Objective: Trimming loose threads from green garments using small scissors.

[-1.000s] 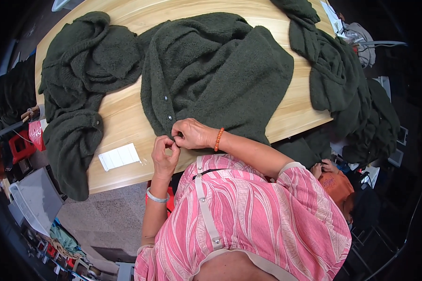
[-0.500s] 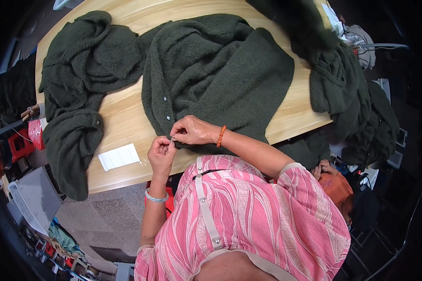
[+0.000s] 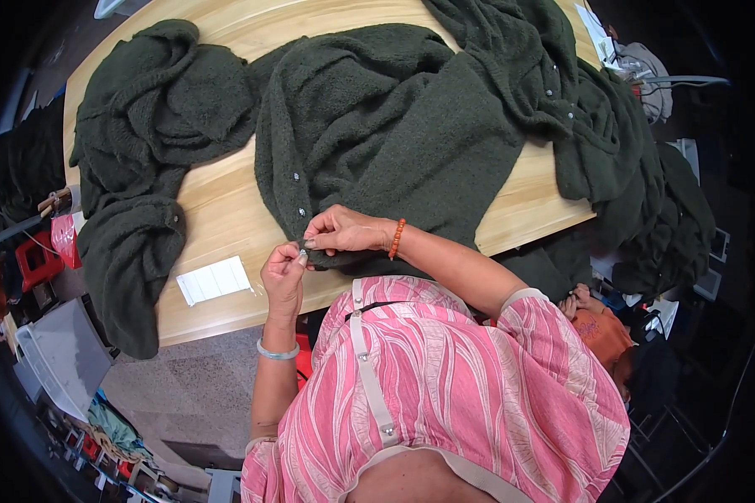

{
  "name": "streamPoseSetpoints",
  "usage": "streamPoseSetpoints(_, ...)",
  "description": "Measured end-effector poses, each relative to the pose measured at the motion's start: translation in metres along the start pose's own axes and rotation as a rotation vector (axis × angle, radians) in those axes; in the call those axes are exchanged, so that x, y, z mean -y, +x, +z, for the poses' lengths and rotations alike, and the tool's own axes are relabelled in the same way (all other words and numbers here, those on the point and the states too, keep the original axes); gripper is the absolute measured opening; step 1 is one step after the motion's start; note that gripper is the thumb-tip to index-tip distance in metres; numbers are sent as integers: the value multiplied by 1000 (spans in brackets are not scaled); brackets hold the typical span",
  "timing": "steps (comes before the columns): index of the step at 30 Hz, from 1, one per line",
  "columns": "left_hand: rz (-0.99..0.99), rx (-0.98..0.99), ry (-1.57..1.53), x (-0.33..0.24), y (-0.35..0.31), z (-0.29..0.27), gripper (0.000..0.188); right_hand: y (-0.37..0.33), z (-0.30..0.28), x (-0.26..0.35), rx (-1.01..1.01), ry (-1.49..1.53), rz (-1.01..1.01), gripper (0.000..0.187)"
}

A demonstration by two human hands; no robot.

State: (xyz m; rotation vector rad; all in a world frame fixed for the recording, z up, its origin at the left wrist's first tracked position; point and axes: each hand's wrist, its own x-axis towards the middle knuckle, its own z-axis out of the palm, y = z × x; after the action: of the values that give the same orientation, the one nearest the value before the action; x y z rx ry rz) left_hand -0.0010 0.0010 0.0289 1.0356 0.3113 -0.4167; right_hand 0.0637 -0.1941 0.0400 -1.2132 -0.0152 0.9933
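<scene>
1. The dark green cardigan (image 3: 403,151) lies in loose folds at the middle of the desk (image 3: 218,197), its near edge by the desk's near side, just in front of the person.
2. Its front band (image 3: 278,138) is the long line to read: it runs from the far side toward the person, ending at the fingers. From there, most of the knit spreads ahead and to the right; the right hand is nearer to that bulk.
3. The right hand (image 3: 340,230) has thumb and fingers pinched on the band's near end.
4. The left hand (image 3: 283,277) meets it from the near left, thumb and fingers closed on the same corner; the exact contact is too small to tell.
5. Two shiny buttons (image 3: 296,177) show along the band, and one small bright spot (image 3: 303,252) sits at the left fingertips, perhaps a third.
6. One white paper slip (image 3: 213,280) lies left of the left hand, apart from the knit.
7. Dark green knitwear (image 3: 159,105) lies on the left, and one buttoned garment (image 3: 499,59) at the far right meets the cardigan; overlapping folds hide the full count.
8. Each wrist bears one ornament: orange beads (image 3: 396,239) right, a pale bangle (image 3: 278,351) left.
</scene>
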Motion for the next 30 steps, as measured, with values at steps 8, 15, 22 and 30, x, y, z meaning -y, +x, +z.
streamPoseSetpoints(8,-159,-35,-339,11,-4,1,12,-2,9,14,-110,-577,-126,22)
streamPoseSetpoints(15,-217,-108,-409,15,-6,-1,13,-2,10,2,-115,-513,-165,21)
streamPoseSetpoints(22,-72,-132,-62,11,-3,-1,10,-4,8,-5,-141,-145,-2,21)
streamPoseSetpoints(30,8,-115,297,-10,1,3,15,-9,20,-7,-292,-461,-166,25)
